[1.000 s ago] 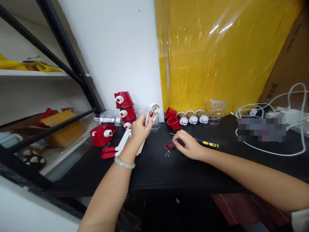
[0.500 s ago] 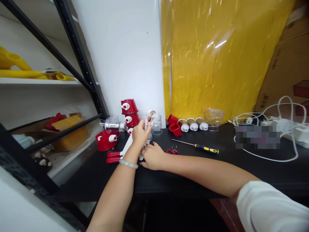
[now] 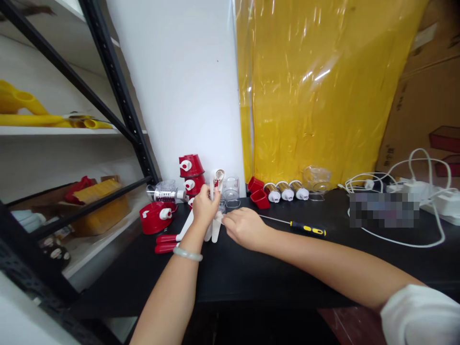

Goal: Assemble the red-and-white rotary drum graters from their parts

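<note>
My left hand [image 3: 205, 209] is closed around a white plastic part with a round end [image 3: 219, 175], held upright over the table. My right hand [image 3: 247, 229] is just to the right, its fingers curled together and their tips close to white flat strips [image 3: 216, 231] below my left hand. What those fingertips hold, if anything, is hidden. Beside my left wrist lie two white cranks with red handles [image 3: 166, 243]. Behind it stand stacked red housings [image 3: 191, 165], and another red housing [image 3: 155, 218] sits to the left. A clear plastic piece [image 3: 231, 192] stands behind my hands.
Red hoppers [image 3: 259, 198], three grater drums with white ends [image 3: 286, 191] and a clear part [image 3: 316, 181] line the back of the black table [image 3: 287, 278]. A screwdriver [image 3: 308, 228] lies right of my right hand. White cables [image 3: 398, 242] are farther right; a shelf rack [image 3: 124, 110] stands left.
My right hand has shifted right, away from my left hand, uncovering the white strips. It now hides the small red piece on the table. My left hand keeps its hold; the camera view has tilted slightly.
</note>
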`<state>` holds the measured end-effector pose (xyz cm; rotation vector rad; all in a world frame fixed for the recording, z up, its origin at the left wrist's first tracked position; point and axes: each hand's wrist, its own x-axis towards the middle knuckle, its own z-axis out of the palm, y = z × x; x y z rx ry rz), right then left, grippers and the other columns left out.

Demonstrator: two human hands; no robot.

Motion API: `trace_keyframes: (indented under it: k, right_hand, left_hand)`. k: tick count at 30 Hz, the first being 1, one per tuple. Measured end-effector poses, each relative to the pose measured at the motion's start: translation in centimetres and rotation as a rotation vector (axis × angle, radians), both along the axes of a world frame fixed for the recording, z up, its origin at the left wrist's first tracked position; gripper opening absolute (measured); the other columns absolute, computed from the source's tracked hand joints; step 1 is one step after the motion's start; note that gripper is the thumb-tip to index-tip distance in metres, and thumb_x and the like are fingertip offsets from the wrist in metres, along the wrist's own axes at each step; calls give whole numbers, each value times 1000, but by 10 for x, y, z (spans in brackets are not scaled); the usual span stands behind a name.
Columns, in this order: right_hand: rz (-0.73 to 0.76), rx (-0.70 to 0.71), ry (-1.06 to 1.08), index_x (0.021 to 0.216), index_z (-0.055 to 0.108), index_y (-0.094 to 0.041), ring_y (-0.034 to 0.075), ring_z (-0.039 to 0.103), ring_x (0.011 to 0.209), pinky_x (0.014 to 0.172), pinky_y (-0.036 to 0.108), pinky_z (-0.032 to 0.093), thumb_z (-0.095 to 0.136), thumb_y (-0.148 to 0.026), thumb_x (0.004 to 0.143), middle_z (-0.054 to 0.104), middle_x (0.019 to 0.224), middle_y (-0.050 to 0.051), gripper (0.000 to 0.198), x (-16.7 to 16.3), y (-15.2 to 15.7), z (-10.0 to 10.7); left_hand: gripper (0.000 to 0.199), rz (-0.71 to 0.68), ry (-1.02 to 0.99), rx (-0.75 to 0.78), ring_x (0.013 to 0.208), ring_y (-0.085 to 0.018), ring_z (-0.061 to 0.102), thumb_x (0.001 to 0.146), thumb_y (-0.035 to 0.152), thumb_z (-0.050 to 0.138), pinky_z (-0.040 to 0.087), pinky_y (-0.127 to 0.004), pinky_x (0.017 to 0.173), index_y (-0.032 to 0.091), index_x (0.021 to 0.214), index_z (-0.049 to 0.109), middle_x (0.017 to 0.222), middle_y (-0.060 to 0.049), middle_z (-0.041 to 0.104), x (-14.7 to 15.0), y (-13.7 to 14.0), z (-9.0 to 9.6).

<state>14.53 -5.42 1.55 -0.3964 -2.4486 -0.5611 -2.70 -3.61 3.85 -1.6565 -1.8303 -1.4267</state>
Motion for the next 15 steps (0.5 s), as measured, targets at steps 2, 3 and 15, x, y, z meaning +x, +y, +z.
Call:
trace_keyframes:
  k: [2,3,15]
  right_hand:
    - [110,132,116,99,66,-12,20,69,99,79,31,54,47,-18,93,74,101,13,20,25,5,6]
    - [150,194,176,104,66,-12,21,69,104,80,32,56,48,-18,93,74,104,12,22,38,8,8]
    - [205,202,553,145,43,-15,22,59,122,96,35,58,54,-6,85,67,124,13,62,96,25,-6]
  left_hand:
    - [20,-4,-5,16,62,-19,61,87,40,48,39,-26,59,22,77,48,64,-2,62,1,0,0]
    - [21,-19,-10,19,61,-19,61,87,41,47,39,-27,59,23,76,46,64,-2,62,2,1,0]
    - [38,-640,-614,-280,41,-14,56,84,61,51,46,-25,41,24,93,45,57,8,54,44,0,-18]
